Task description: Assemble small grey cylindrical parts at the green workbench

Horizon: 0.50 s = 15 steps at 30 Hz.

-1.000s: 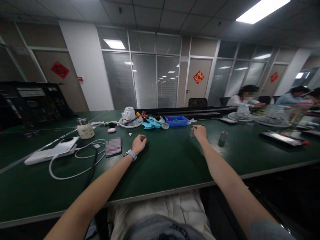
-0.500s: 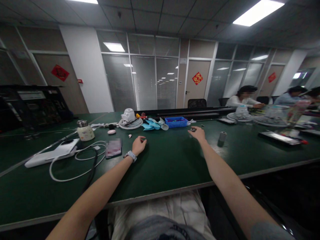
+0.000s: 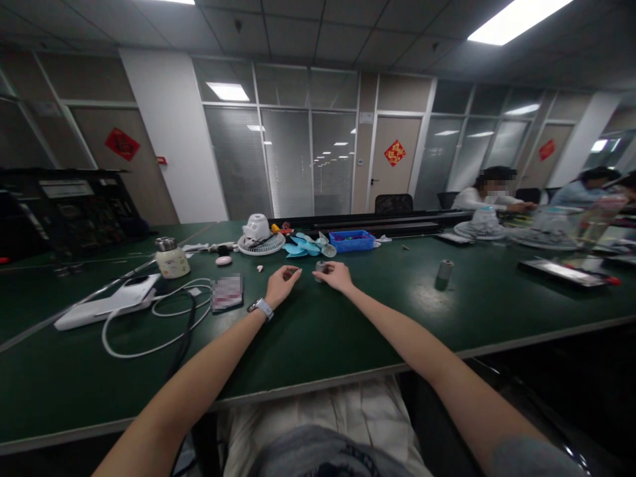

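Note:
A small grey cylinder [image 3: 320, 267] is pinched between the thumb and fingers of my right hand [image 3: 338, 275], just above or on the green tabletop. My left hand [image 3: 282, 283], with a watch on its wrist, is to the left of it. Its fingers are curved and apart, and nothing shows in them. A gap separates the two hands. Another grey cylinder [image 3: 444, 273] stands upright on the table to the right of my right hand.
Behind the hands lie blue fan blades [image 3: 304, 245], a blue tray [image 3: 352, 241] of small parts and a white fan part [image 3: 257, 228] on a round grille. At left are a bottle [image 3: 171, 260], a white device [image 3: 112, 305] and a looped cable. People sit at far right.
My right hand has moved left toward my left hand, bringing the grey cylinder with it. The left hand has shifted slightly right.

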{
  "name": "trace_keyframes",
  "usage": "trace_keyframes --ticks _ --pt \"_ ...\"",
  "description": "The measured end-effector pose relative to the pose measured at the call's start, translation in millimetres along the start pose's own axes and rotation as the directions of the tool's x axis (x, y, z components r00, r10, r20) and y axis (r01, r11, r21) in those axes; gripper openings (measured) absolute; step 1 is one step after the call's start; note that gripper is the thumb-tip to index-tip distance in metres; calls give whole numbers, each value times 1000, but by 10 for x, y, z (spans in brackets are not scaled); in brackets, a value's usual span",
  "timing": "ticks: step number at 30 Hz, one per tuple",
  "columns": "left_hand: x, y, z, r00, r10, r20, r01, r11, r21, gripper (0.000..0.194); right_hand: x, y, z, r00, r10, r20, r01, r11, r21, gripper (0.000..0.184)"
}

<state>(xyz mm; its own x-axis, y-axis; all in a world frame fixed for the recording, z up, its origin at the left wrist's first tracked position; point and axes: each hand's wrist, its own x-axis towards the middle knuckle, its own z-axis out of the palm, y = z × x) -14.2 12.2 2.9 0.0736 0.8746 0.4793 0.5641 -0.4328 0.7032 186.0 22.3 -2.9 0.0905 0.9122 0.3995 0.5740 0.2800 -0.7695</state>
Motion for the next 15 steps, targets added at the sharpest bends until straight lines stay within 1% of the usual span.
trace_keyframes --ticks 2,4,6,11,15 --pt "-18 86 20 998 59 -21 -60 998 -23 42 -95 -120 237 998 -56 42 56 998 18 43" --pt "-19 148 57 995 91 -41 -91 996 -4 43 -172 -167 354 995 -92 45 92 996 -5 39" --pt "-4 180 97 995 86 -57 -84 996 29 41 -218 -172 378 994 -106 37 107 994 -35 37" --pt "61 172 147 997 34 -74 -30 998 53 39 -235 -163 323 990 -136 41 139 987 -86 38" --pt "102 177 119 995 82 -53 -78 994 76 33 -232 -158 334 989 -139 45 142 986 -82 40"
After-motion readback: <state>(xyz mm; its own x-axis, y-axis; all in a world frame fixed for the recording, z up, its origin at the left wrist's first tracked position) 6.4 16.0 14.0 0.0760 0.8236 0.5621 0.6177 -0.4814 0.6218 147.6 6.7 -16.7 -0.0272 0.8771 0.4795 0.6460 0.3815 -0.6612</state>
